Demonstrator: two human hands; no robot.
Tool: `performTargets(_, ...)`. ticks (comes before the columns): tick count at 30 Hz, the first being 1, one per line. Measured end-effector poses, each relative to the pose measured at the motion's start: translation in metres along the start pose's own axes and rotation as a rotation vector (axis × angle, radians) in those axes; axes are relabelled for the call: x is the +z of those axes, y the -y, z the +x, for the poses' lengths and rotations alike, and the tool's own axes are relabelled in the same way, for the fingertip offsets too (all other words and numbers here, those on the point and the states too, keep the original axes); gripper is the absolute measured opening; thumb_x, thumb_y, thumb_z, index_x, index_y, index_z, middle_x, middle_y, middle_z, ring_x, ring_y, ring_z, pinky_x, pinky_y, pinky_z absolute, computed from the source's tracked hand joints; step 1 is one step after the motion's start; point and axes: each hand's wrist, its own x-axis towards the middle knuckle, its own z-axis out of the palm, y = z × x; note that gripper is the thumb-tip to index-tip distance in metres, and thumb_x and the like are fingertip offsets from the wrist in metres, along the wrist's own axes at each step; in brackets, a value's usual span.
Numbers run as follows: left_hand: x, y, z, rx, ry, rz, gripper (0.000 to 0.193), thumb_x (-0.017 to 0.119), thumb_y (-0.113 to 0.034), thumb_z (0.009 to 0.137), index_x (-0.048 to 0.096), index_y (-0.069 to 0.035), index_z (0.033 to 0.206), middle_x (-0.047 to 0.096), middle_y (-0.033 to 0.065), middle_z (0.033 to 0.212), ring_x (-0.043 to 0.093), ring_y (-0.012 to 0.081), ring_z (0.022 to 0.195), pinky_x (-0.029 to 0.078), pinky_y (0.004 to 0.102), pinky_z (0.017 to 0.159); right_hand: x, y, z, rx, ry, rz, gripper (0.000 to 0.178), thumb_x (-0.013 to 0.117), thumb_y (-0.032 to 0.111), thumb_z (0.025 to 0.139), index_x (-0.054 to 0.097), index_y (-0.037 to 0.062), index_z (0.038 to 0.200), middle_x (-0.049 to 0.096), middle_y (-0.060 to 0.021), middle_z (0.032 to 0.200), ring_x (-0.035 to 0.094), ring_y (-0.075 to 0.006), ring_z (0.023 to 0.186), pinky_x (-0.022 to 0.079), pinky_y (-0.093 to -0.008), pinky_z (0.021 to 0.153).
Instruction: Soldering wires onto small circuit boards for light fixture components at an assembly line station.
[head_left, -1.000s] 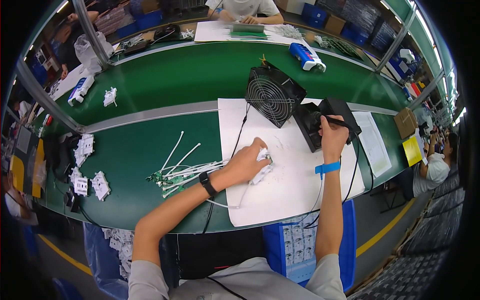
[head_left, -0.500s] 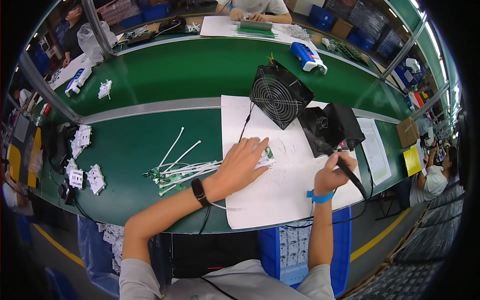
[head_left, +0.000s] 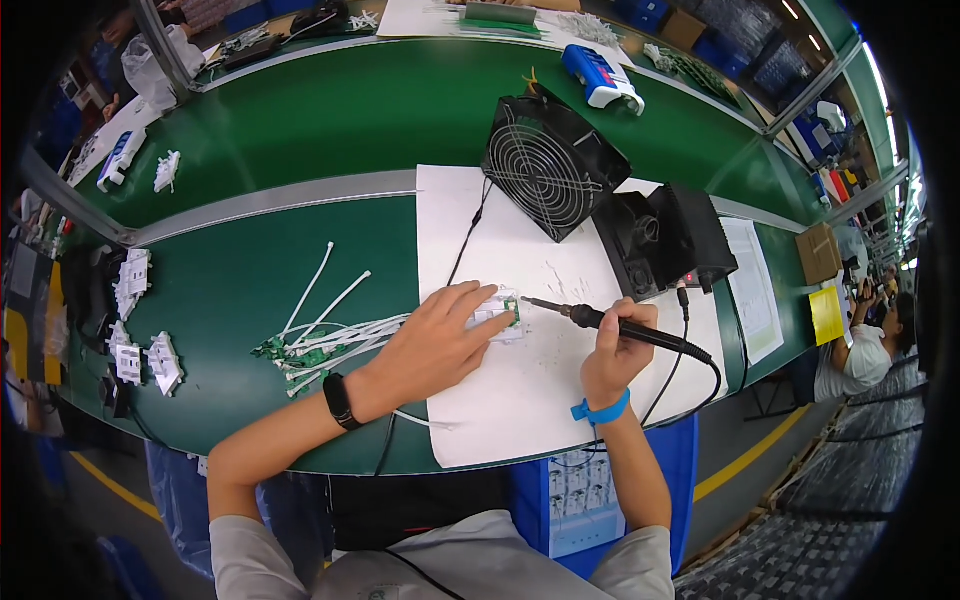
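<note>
My left hand (head_left: 440,340) rests over a small white plastic housing (head_left: 508,331) on the white sheet (head_left: 500,415), its fingers and thumb holding the piece down. A small green circuit board (head_left: 513,309) shows at the housing's right end. In my right hand (head_left: 612,362) is a black soldering iron (head_left: 645,333), gripped like a pen and pointing left. Its tip is beside the board's right edge; whether they touch I cannot tell. White cables (head_left: 372,331) with green boards (head_left: 300,372) at their ends lie left of my left hand, partly hidden by it.
A black fan (head_left: 545,165) stands behind the sheet, next to a black soldering station (head_left: 690,240). The iron's cord loops at right. White plastic housings (head_left: 130,280) lie at far left. A blue-and-white device (head_left: 604,77) sits on the green surface beyond the metal rail (head_left: 290,200).
My right hand has brought the soldering iron from the station's holder down and left to the circuit board. My left hand still holds the housing. The whole view has shifted slightly.
</note>
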Motion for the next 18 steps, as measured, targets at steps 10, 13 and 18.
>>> performTargets(10,-0.0012,0.0015,-0.0001,-0.01,0.021,-0.008,0.047,0.07,-0.011,0.088,0.064,-0.014,0.135,0.053,0.0167,0.144,0.05,0.036,0.134,0.046,0.0452,0.109,0.0032,0.0043,0.003,0.088,0.035,0.017,0.012,0.061,0.006,0.1,0.049,0.0058,0.099,0.049,0.0002,0.079,0.039,-0.0035,0.067,0.029,-0.0191,0.058)
performTargets(13,0.0001,0.0017,-0.0001,-0.007,0.018,-0.016,0.048,0.07,-0.011,0.088,0.064,-0.014,0.135,0.053,0.0168,0.144,0.049,0.036,0.134,0.045,0.0453,0.109,0.0028,0.0033,0.0026,0.095,0.033,0.018,0.012,0.061,0.007,0.1,0.049,0.0057,0.099,0.05,0.0002,0.079,0.039,-0.0033,0.068,0.03,-0.0189,0.059)
performTargets(18,0.0003,0.0027,-0.0017,-0.02,0.016,-0.026,0.048,0.07,-0.011,0.088,0.064,-0.014,0.135,0.052,0.017,0.144,0.049,0.0362,0.134,0.045,0.0456,0.109,0.0026,0.0055,0.0035,0.102,0.039,-0.076,0.013,0.063,0.009,0.1,0.052,0.0046,0.097,0.054,-0.0006,0.081,0.044,-0.0035,0.068,0.032,-0.0187,0.057)
